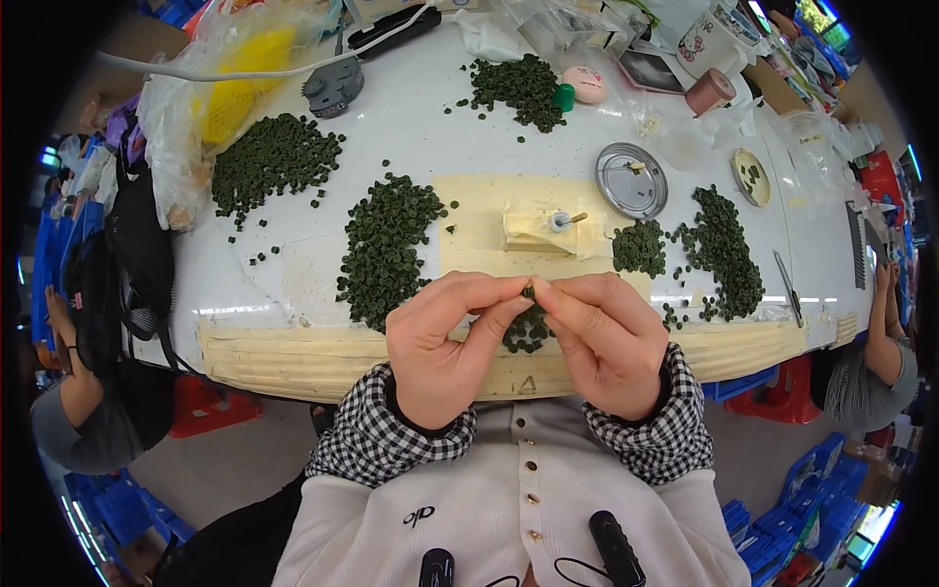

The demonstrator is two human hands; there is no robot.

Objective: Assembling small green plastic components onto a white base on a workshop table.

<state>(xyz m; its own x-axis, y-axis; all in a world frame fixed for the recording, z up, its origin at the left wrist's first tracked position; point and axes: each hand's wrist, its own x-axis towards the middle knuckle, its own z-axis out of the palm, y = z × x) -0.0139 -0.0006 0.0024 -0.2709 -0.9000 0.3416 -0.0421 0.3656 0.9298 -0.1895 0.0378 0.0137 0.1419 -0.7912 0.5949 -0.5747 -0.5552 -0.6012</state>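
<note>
Above the table's near edge, my left hand [442, 342] and my right hand [614, 338] meet fingertip to fingertip. Between them they pinch one small dark green round piece [528, 291]; its finer detail is too small to make out. Beneath my fingers lies a little cluster of like pieces [526, 333], partly hidden by the hands. Just beyond stands a tape-covered block [533, 230] with a small pot and a thin stick [577, 217] in it. A large heap of green pieces [386, 245] spreads to the left of my left hand.
More green heaps lie at the far left [279, 161], the back [518, 86] and the right [724, 254]. A round metal lid [632, 181], a shallow dish [751, 178] and a slim pen-like tool [788, 289] are on the right. People sit at both sides.
</note>
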